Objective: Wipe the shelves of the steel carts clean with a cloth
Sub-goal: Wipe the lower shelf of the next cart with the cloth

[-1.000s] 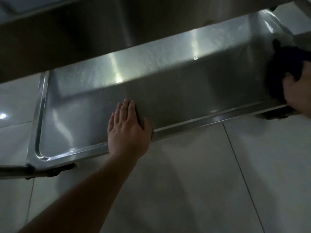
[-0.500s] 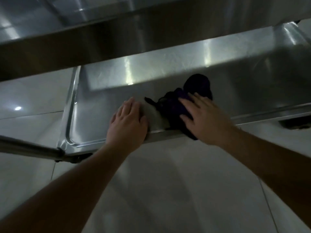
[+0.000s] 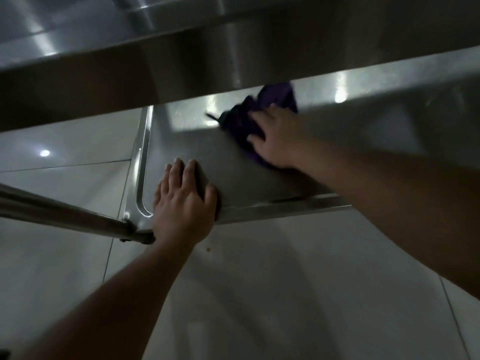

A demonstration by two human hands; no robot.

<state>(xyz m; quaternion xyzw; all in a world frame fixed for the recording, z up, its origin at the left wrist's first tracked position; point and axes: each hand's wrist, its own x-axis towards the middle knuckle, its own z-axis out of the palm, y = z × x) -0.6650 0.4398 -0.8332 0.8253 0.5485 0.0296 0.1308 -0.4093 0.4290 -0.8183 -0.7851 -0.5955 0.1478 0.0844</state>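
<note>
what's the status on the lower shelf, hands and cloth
Left hand flat on lower shelf front edge. Right hand pressing purple cloth on shelf. Nothing in the way.

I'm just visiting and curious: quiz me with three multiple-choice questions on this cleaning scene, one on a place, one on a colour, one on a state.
1. Where is the cloth?
A. on the lower shelf
B. on the floor
C. on the top shelf

2. The cloth's colour?
A. white
B. dark purple
C. yellow

3. How does the left hand lie?
A. gripping the cloth
B. clenched in the air
C. flat on the shelf's front edge

Answers: 1 A, the right hand presses it onto that shelf; 2 B, its folds show purple; 3 C, fingers straight on the steel.
</note>
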